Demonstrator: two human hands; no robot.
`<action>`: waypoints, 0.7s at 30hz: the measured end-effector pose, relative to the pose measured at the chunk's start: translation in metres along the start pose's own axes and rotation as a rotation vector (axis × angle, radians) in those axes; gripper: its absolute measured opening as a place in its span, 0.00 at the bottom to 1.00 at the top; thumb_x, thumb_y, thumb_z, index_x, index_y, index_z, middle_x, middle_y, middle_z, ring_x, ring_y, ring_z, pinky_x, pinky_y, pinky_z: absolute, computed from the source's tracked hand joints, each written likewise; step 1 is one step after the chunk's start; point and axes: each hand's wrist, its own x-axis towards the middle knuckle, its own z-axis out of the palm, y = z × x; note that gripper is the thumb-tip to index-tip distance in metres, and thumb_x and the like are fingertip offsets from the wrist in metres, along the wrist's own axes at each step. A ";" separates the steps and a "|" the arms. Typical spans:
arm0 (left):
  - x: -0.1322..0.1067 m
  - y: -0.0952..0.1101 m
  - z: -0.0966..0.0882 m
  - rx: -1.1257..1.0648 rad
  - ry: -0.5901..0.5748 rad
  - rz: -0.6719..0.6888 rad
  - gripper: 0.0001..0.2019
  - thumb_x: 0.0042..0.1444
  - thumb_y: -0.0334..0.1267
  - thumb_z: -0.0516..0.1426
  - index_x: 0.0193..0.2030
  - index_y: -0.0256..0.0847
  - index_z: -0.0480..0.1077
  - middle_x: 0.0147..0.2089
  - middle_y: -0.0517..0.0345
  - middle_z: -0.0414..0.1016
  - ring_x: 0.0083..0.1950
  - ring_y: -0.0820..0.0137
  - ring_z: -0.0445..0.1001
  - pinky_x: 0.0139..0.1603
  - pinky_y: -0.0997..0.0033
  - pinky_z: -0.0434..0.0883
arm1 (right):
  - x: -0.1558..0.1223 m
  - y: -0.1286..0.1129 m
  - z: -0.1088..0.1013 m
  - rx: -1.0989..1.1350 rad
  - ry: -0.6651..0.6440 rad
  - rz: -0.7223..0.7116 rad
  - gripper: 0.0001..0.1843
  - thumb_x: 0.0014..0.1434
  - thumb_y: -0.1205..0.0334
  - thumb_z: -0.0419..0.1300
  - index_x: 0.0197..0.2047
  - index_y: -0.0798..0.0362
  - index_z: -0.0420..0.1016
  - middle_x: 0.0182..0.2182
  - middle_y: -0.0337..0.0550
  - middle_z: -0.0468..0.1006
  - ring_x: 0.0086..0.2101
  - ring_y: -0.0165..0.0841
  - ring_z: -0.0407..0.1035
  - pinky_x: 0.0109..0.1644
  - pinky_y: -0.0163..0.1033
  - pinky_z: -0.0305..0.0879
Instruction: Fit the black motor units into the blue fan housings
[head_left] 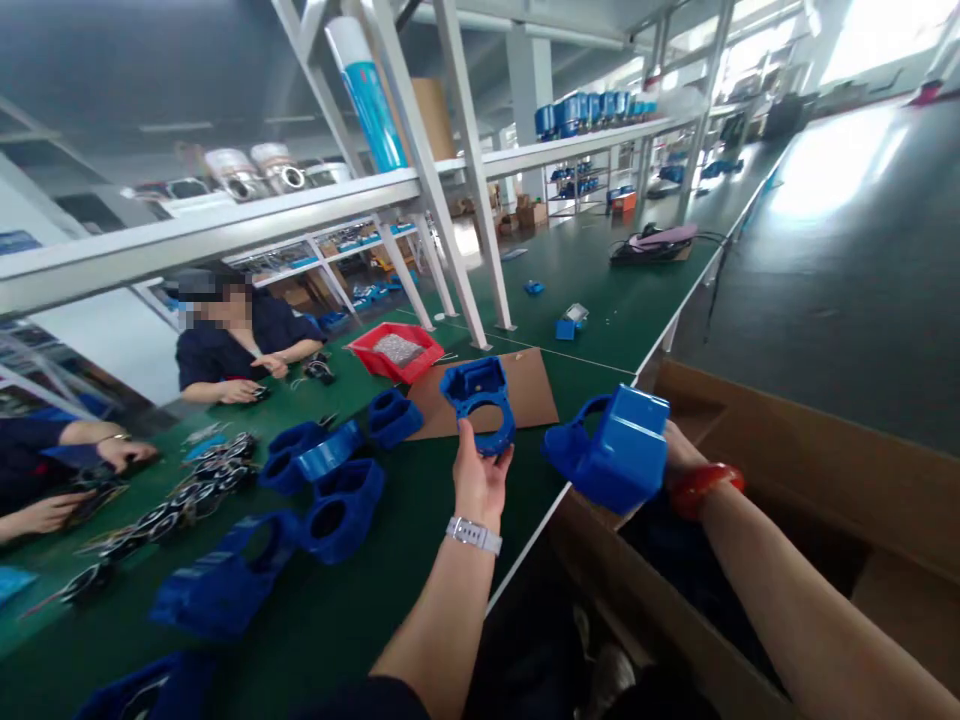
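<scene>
My left hand [482, 476] grips a blue plastic housing [501, 425] by its lower rim, thumb on the near side. The housing has a round ring below and a boxy recess above, and is held over a flat piece of cardboard [536, 385]. Farther right, my right hand [681, 452] holds a second blue housing [626, 450], its smooth box side facing me and its ring pointing left. That housing hides most of the right fingers. It is above the near edge of an open cardboard box [750, 410].
More blue housings [345, 510] lie on the green table [420, 560] at left, beside a row of wired black round parts [169, 510]. A red bin [397, 350] of small parts stands by the shelf posts [461, 200]. Two co-workers [240, 340] sit across.
</scene>
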 end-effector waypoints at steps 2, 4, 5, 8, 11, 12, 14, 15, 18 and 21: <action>0.005 0.026 -0.032 -0.016 0.091 0.022 0.08 0.63 0.43 0.53 0.44 0.42 0.65 0.44 0.54 0.72 0.45 0.68 0.74 0.46 0.61 0.74 | 0.007 -0.015 0.044 -0.010 -0.032 0.090 0.17 0.53 0.63 0.56 0.48 0.53 0.69 0.31 0.44 0.77 0.30 0.39 0.73 0.32 0.42 0.74; 0.005 0.049 -0.056 -0.026 0.138 0.058 0.04 0.64 0.38 0.52 0.43 0.43 0.66 0.50 0.54 0.70 0.52 0.68 0.71 0.55 0.59 0.70 | 0.014 -0.025 0.082 -0.028 -0.035 0.155 0.19 0.55 0.63 0.57 0.51 0.52 0.68 0.35 0.46 0.77 0.30 0.38 0.73 0.30 0.41 0.75; 0.003 0.059 -0.065 -0.024 0.150 0.079 0.03 0.63 0.37 0.53 0.42 0.43 0.66 0.53 0.54 0.69 0.56 0.68 0.69 0.59 0.57 0.66 | 0.016 -0.029 0.099 -0.041 -0.026 0.179 0.19 0.56 0.61 0.58 0.52 0.52 0.68 0.39 0.48 0.76 0.31 0.39 0.74 0.30 0.41 0.75; -0.004 0.086 -0.088 0.013 0.171 0.141 0.04 0.62 0.38 0.54 0.42 0.44 0.68 0.59 0.58 0.65 0.66 0.68 0.58 0.69 0.54 0.50 | 0.017 -0.034 0.136 -0.054 -0.013 0.208 0.25 0.58 0.55 0.61 0.56 0.54 0.64 0.49 0.55 0.72 0.36 0.40 0.73 0.32 0.43 0.76; -0.013 0.102 -0.111 0.083 0.171 0.181 0.08 0.61 0.42 0.55 0.45 0.46 0.68 0.63 0.62 0.61 0.69 0.69 0.50 0.71 0.55 0.38 | 0.011 -0.031 0.158 -0.035 -0.056 0.175 0.32 0.57 0.51 0.63 0.61 0.53 0.60 0.55 0.56 0.67 0.41 0.42 0.73 0.34 0.43 0.77; -0.017 0.105 -0.119 0.112 0.165 0.187 0.09 0.61 0.42 0.55 0.47 0.46 0.67 0.65 0.62 0.59 0.70 0.69 0.48 0.71 0.55 0.37 | 0.007 -0.029 0.163 -0.034 -0.071 0.154 0.35 0.56 0.50 0.63 0.62 0.52 0.58 0.57 0.55 0.65 0.43 0.43 0.72 0.35 0.42 0.77; -0.028 0.106 -0.135 0.176 0.146 0.189 0.13 0.61 0.42 0.54 0.51 0.46 0.66 0.68 0.61 0.54 0.71 0.67 0.45 0.71 0.55 0.36 | -0.001 -0.023 0.170 -0.052 -0.097 0.103 0.39 0.56 0.49 0.63 0.65 0.50 0.52 0.59 0.53 0.62 0.48 0.44 0.69 0.36 0.41 0.77; -0.035 0.107 -0.144 0.211 0.129 0.192 0.14 0.62 0.41 0.54 0.53 0.45 0.65 0.69 0.60 0.51 0.71 0.67 0.44 0.71 0.56 0.36 | -0.006 -0.020 0.172 -0.073 -0.112 0.075 0.41 0.56 0.48 0.63 0.66 0.49 0.50 0.61 0.52 0.60 0.50 0.44 0.67 0.37 0.41 0.77; -0.070 0.111 -0.170 0.304 0.035 0.225 0.19 0.58 0.36 0.57 0.57 0.45 0.65 0.69 0.57 0.52 0.70 0.66 0.48 0.71 0.59 0.41 | -0.018 -0.013 0.177 -0.180 -0.170 -0.022 0.43 0.55 0.42 0.61 0.66 0.48 0.50 0.62 0.51 0.57 0.53 0.46 0.65 0.38 0.44 0.77; -0.114 0.124 -0.203 0.789 -0.221 0.459 0.29 0.52 0.31 0.61 0.62 0.46 0.61 0.67 0.56 0.56 0.69 0.64 0.52 0.71 0.57 0.45 | -0.020 -0.012 0.182 -0.345 -0.175 -0.138 0.44 0.53 0.37 0.59 0.65 0.53 0.53 0.60 0.57 0.59 0.54 0.52 0.62 0.47 0.54 0.72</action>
